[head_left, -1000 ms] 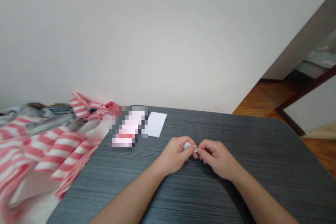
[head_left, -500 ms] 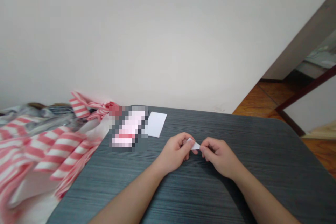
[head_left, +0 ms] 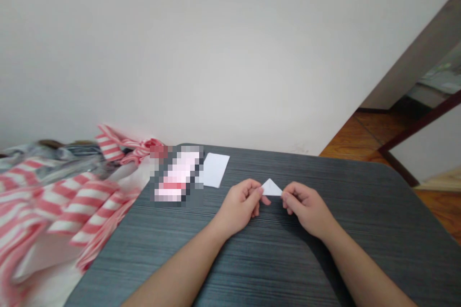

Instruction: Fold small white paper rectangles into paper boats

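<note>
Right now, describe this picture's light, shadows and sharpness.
In the head view, the light on the wall is soft, brightest toward the middle; same view, a dark shadow lies on the table below the right hand; same view, coarse pixel blocks hide detail beside the white sheet; same view, the striped cloth looks blurred, but the folded paper has a clear outline.

Lt wall (head_left: pixel 230 57), dk tbl (head_left: pixel 367 206), brn flr (head_left: pixel 349 139)
</note>
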Demonstrator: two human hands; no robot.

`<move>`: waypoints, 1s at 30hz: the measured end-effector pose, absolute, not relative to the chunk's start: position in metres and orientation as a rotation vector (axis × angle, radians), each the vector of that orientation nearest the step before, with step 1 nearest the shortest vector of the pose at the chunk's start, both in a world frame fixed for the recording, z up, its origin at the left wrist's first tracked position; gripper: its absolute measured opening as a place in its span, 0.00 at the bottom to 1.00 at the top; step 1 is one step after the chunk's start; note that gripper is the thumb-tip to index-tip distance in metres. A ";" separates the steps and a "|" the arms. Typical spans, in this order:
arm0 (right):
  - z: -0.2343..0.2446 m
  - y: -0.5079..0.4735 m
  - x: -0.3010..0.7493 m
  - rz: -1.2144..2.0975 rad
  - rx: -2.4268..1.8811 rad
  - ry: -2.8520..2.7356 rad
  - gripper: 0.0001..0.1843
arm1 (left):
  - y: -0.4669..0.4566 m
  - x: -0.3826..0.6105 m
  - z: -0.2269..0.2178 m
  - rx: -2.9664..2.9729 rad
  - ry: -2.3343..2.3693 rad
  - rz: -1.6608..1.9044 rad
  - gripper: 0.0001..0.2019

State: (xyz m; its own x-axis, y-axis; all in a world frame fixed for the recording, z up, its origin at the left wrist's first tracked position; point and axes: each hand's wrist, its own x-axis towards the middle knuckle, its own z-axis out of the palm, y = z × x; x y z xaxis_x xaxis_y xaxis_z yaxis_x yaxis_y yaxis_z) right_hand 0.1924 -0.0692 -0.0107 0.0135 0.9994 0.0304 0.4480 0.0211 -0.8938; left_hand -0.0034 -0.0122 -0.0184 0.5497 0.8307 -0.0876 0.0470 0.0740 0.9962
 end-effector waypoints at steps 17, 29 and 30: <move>-0.015 -0.068 0.192 0.956 -1.518 -1.437 0.11 | -0.011 -0.004 -0.018 1.419 0.774 0.684 0.13; -0.006 -0.069 0.186 0.996 -1.499 -1.463 0.11 | -0.011 -0.008 -0.014 1.626 0.818 0.700 0.14; -0.006 -0.069 0.186 1.001 -1.485 -1.452 0.11 | -0.011 -0.008 -0.012 1.666 0.826 0.691 0.14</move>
